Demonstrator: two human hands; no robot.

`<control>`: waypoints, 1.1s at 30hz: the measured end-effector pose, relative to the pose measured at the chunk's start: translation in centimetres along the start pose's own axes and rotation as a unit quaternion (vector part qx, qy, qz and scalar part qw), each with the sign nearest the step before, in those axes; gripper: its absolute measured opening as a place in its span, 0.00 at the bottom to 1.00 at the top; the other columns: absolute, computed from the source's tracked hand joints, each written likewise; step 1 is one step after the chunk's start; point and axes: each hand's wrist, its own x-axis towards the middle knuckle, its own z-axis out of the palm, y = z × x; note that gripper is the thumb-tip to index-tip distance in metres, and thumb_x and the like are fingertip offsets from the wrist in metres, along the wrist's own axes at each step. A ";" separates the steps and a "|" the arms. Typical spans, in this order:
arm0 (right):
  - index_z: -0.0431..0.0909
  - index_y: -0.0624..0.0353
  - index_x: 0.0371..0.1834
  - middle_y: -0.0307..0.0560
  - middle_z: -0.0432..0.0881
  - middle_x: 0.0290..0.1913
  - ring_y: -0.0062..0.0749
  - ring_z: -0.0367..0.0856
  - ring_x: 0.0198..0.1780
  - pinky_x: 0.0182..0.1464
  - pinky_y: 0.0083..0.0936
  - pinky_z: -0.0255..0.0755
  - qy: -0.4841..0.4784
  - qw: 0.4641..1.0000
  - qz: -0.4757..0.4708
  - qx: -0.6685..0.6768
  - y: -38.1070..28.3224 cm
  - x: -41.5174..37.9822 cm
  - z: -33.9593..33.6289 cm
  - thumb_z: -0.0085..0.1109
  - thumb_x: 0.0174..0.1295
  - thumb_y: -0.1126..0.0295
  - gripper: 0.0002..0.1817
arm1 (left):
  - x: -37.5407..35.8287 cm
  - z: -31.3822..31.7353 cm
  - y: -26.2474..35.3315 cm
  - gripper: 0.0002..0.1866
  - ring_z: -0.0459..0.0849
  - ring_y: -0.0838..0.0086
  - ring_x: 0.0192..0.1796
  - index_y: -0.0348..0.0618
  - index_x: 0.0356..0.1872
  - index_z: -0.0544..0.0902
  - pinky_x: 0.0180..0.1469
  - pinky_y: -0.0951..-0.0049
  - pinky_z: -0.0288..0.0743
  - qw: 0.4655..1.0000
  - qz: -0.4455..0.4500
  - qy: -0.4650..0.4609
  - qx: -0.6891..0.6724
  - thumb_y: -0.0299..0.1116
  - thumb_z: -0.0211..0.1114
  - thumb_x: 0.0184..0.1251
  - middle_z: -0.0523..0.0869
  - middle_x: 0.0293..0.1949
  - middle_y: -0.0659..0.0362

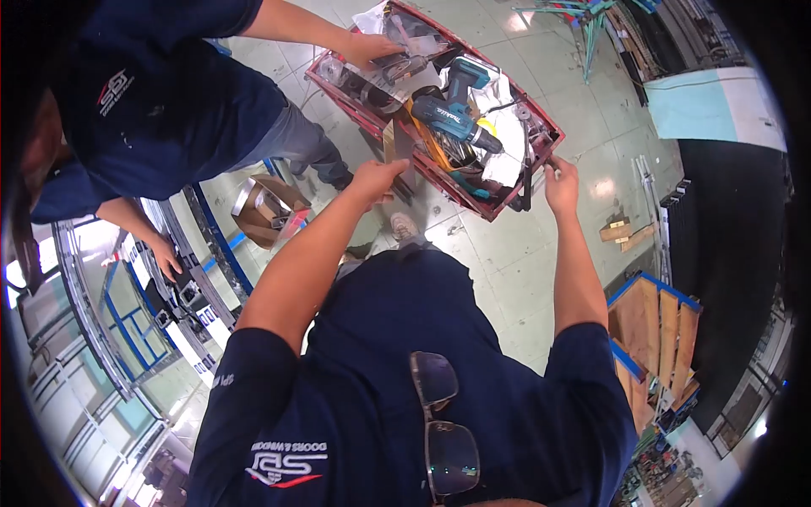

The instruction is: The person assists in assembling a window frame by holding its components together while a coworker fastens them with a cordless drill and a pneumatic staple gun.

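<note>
From my remote station I note the red toolbox point(483, 209) ahead of both hands, long axis running upper left to lower right. The right hand point(562, 186), fingers curled, appears nearer, at the box's right-hand corner; I cannot confirm a hold. The left hand point(377, 182), partly closed, is beside the near long side; its hold I cannot tell.

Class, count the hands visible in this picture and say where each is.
4: the wearer's left hand beside the red box, right hand at its right corner, a co-worker's hand over the box, that person's other hand near the frames.
</note>
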 end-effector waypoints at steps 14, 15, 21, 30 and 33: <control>0.79 0.54 0.67 0.53 0.79 0.59 0.32 0.84 0.46 0.55 0.31 0.79 -0.016 0.956 0.258 0.142 -0.5 -10.2 -1.2 0.65 0.70 0.68 0.22 | 9.1 3.5 2.7 0.27 0.90 0.65 0.37 0.33 0.44 0.85 0.36 0.59 0.83 0.981 0.047 0.185 0.031 0.51 0.78 0.62 0.90 0.40 0.53; 0.79 0.55 0.67 0.53 0.79 0.59 0.32 0.84 0.46 0.55 0.31 0.79 -0.022 0.958 0.243 0.154 -0.8 -10.2 -0.7 0.65 0.70 0.68 0.22 | 9.1 3.7 3.0 0.27 0.89 0.66 0.35 0.33 0.43 0.85 0.35 0.59 0.83 0.977 0.053 0.201 0.041 0.51 0.78 0.61 0.89 0.39 0.54; 0.78 0.56 0.68 0.52 0.79 0.59 0.32 0.85 0.45 0.53 0.31 0.80 -0.048 0.968 0.197 0.150 -2.5 -12.0 1.6 0.65 0.70 0.69 0.23 | 9.5 3.8 3.9 0.36 0.87 0.61 0.33 0.34 0.54 0.79 0.37 0.59 0.84 0.982 0.041 0.173 0.057 0.59 0.75 0.62 0.87 0.38 0.52; 0.79 0.60 0.61 0.50 0.79 0.52 0.35 0.80 0.45 0.51 0.28 0.77 -0.084 0.987 0.099 0.093 -1.3 -16.9 3.8 0.63 0.70 0.72 0.17 | 5.3 2.0 -0.6 0.38 0.88 0.56 0.52 0.34 0.59 0.79 0.57 0.59 0.81 0.953 0.168 0.136 0.214 0.59 0.75 0.62 0.88 0.50 0.47; 0.81 0.62 0.57 0.48 0.82 0.41 0.33 0.80 0.39 0.47 0.29 0.77 -0.243 0.962 0.066 0.106 -3.1 -16.7 4.4 0.62 0.71 0.72 0.14 | 2.2 -1.1 -4.8 0.28 0.87 0.56 0.54 0.40 0.50 0.85 0.56 0.55 0.80 0.937 0.208 0.082 0.268 0.54 0.75 0.61 0.88 0.51 0.47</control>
